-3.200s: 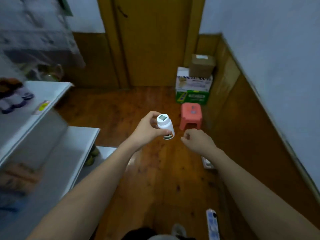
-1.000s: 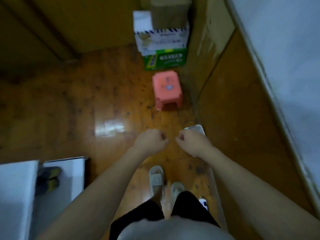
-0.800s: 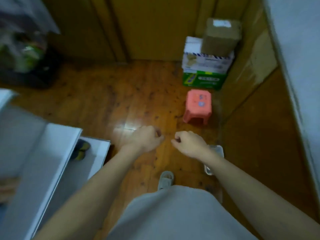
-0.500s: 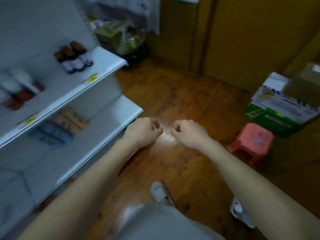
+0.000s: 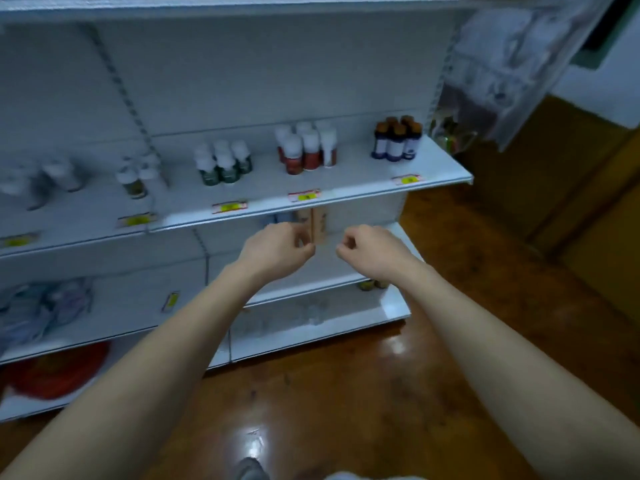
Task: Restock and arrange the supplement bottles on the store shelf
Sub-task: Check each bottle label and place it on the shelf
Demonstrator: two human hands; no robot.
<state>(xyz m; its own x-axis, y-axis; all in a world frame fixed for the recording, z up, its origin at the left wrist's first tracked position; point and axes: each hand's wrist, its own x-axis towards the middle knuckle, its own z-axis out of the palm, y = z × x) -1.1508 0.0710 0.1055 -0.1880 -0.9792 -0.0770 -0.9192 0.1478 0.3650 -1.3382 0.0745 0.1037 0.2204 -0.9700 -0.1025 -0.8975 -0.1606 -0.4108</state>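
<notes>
Left hand (image 5: pixel 277 249): fingers curled, grasping nothing visible.
Right hand (image 5: pixel 372 252): likewise clenched, empty, just beside the left, before the lower shelf (image 5: pixel 311 271).
Bottles (image 5: pixel 306 148): grouped upright on the middle shelf (image 5: pixel 346 197), toward its right end, back from the front edge.
Handling: likely light, rigid plastic, smooth-sided; best taken round the body below the cap.
</notes>
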